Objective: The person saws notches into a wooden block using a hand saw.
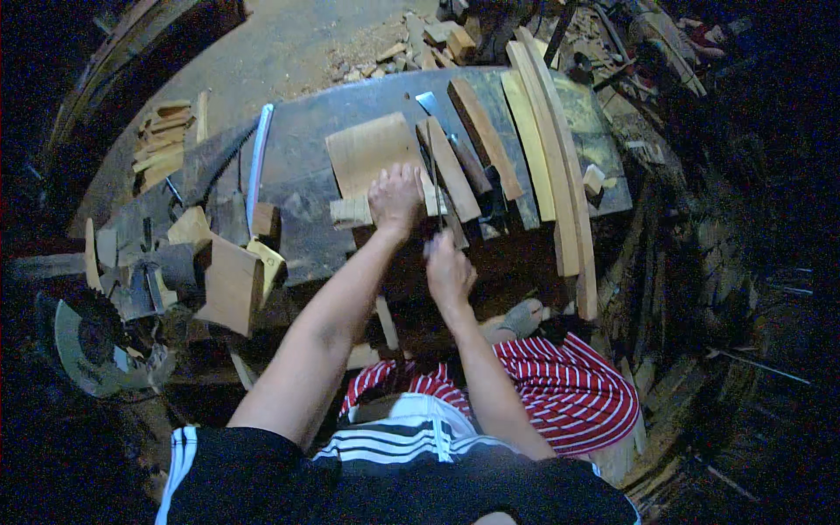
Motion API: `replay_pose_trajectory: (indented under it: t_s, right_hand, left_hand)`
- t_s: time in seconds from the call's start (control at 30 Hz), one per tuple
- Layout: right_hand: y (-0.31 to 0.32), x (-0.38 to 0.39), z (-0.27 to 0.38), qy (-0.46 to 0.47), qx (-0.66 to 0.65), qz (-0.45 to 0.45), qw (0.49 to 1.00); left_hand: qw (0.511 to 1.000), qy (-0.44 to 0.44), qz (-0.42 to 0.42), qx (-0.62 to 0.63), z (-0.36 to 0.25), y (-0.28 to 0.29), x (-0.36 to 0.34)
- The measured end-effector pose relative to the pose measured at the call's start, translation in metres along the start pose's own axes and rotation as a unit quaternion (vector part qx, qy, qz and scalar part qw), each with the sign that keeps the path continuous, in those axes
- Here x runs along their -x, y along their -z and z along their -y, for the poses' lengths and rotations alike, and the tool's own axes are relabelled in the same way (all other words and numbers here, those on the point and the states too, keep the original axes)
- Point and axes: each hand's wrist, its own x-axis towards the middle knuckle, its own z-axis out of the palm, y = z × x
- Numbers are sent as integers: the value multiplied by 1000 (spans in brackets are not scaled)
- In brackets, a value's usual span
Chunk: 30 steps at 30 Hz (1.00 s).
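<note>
Right hand (451, 269) closed round a thin tool (436, 179), perhaps a saw, too blurred to swear; left hand (398, 199) open over the pale board (366, 150) on the bench (302, 179). Looks like cutting, and the next stroke calls for steady pressure.

On the scuffed, matt counter (302, 188), a wide board (372, 144) is showing smooth, matt wood; along the right edge, long strips (564, 192) are showing bare wood; toward the left edge, a narrow bar (260, 166) is gleaming like metal.
</note>
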Motion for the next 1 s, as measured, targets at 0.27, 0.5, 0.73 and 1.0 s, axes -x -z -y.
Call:
replay_pose_trajectory:
  t_s: [0.27, 0.5, 0.73, 1.0]
  right_hand:
    - [18, 7, 7, 24, -16, -30, 999]
    - [24, 23, 10, -81, -128, 64, 986]
    - [22, -27, 18, 35, -111, -30, 993]
    - [89, -41, 7, 65, -186, -7, 980]
  left_hand:
    - [999, -8, -32, 21, -2, 6, 4]
    - [1000, 8, -23, 7, -2, 2, 1]
    - [999, 1, -41, 34, -3, 19, 4]
    - [998, 0, 4, 68, -4, 30, 8]
